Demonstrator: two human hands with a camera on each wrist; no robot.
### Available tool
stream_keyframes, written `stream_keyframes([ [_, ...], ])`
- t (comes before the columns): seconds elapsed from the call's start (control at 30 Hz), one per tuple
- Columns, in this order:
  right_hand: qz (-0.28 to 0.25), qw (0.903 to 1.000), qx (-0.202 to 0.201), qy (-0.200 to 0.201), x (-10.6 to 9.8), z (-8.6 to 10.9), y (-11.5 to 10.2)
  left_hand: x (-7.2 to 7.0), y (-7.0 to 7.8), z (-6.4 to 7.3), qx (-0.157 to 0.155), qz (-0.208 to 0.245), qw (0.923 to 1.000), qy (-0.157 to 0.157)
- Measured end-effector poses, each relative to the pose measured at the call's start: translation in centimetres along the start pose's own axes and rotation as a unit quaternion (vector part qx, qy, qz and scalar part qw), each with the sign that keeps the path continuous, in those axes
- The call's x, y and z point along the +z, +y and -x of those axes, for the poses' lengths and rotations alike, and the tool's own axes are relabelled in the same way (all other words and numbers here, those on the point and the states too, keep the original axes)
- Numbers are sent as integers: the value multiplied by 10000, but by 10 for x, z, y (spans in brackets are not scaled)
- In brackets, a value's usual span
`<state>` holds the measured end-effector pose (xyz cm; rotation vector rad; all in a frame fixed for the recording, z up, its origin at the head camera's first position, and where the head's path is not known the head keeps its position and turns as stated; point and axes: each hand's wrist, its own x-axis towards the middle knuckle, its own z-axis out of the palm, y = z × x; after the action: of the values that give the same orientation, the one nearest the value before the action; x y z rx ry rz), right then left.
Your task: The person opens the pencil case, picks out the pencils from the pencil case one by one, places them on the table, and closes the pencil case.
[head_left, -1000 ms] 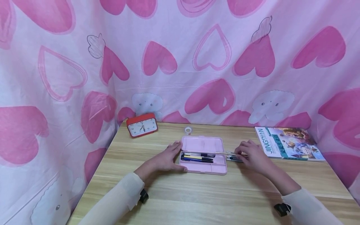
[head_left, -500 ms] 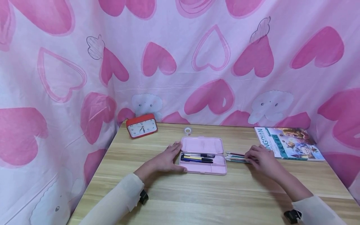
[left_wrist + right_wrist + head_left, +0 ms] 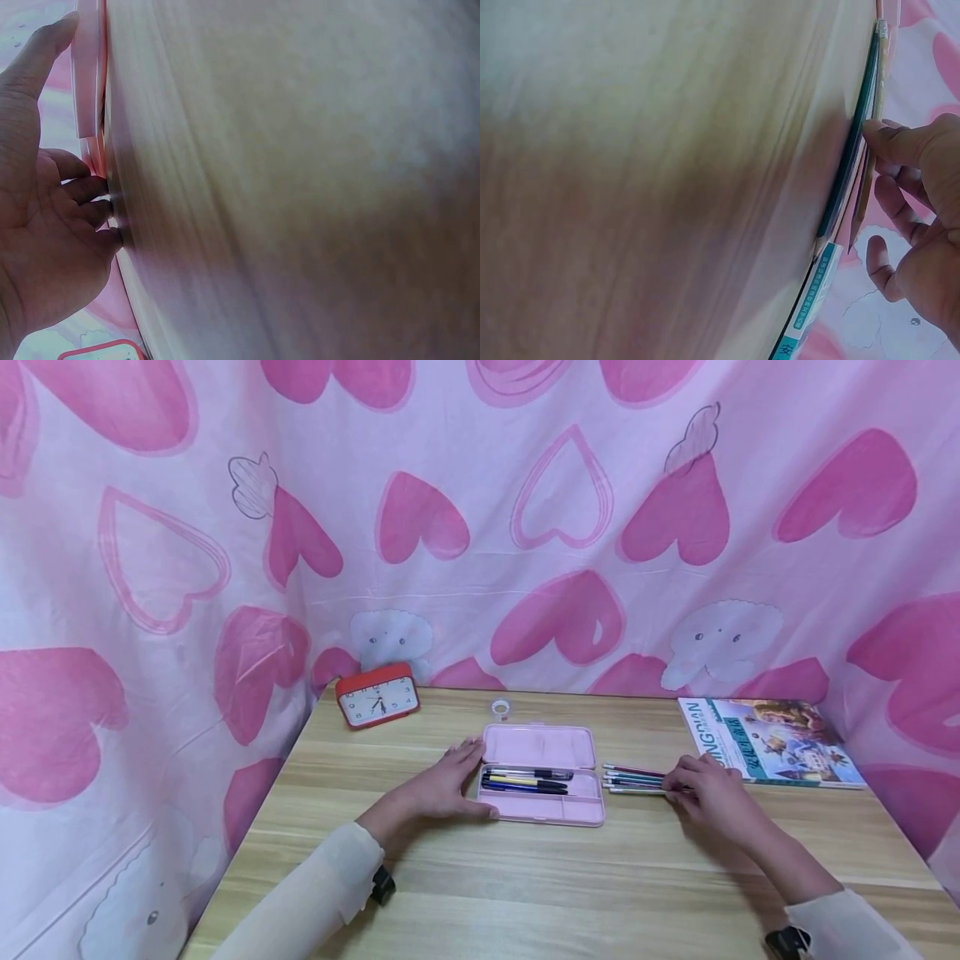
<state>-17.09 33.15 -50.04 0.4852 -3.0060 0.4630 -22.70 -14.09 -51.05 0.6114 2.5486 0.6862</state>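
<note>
An open pink pencil case [image 3: 540, 747] lies on the table, with several pens [image 3: 525, 783] in its long compartment. My left hand [image 3: 447, 782] rests at the case's left side, its thumb at the near corner and its fingers by the lid. In the left wrist view, the thumb of that hand [image 3: 45, 217] touches the case's pink edge [image 3: 87, 75]. Right of the case lie several pencils [image 3: 633, 776] side by side. My right hand [image 3: 711, 793] is at their right ends. In the right wrist view, its thumb and fingers pinch a wood-coloured pencil [image 3: 879, 86] above darker pencils [image 3: 850, 161].
A magazine [image 3: 780, 747] lies behind the right hand. The red alarm clock [image 3: 378, 695] stands at the back left, and a small tape roll [image 3: 500, 708] sits behind the case. A pink heart-patterned curtain [image 3: 450, 593] surrounds the wooden table [image 3: 480, 885].
My right hand has moved right, away from the case. A pencil that reached over the case's right edge no longer does. The left hand stays in place.
</note>
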Motion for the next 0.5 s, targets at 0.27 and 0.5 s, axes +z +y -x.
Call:
stream_keyframes([
  [0.27, -11, 9999, 74, -69, 2, 2, -1, 0, 1, 1, -32, 41, 10000, -2],
  [0.5, -10, 9999, 91, -56, 5, 2, 0, 1, -1, -1, -21, -26, 10000, 11],
])
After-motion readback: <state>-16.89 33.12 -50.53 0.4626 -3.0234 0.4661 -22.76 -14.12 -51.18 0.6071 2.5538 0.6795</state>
